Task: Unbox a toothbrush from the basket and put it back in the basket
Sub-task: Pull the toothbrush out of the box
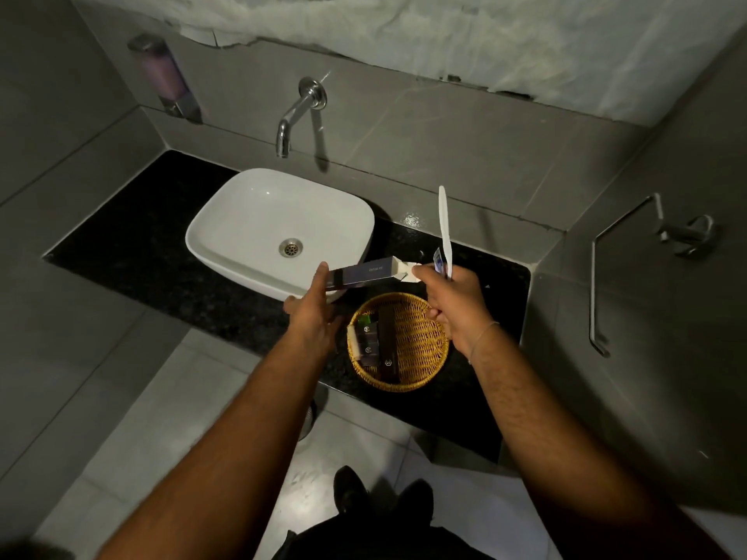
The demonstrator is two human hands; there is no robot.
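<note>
1. One white toothbrush [444,232].
2. One opened dark box [366,272] held up in the air.
3. One wicker basket [420,337].
4. Some dark boxes [376,345] inside the basket; I cannot count them exactly.
5. One white sink [242,220].
6. One tap [297,115].
7. One soap dispenser [165,74].
8. Two hands: left hand [313,313], right hand [456,305].

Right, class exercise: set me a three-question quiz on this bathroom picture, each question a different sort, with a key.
1. True or false: the toothbrush is out of its box.
2. Multiple choice: where does the wicker basket stand? A in the sink; B on the dark counter, right of the sink; C on the floor.
3. Fill in: the left hand holds the ____.

Key
1. True: the right hand holds it upright, clear of the box's open end.
2. B: it stands on the counter beside the sink.
3. Box.
</note>
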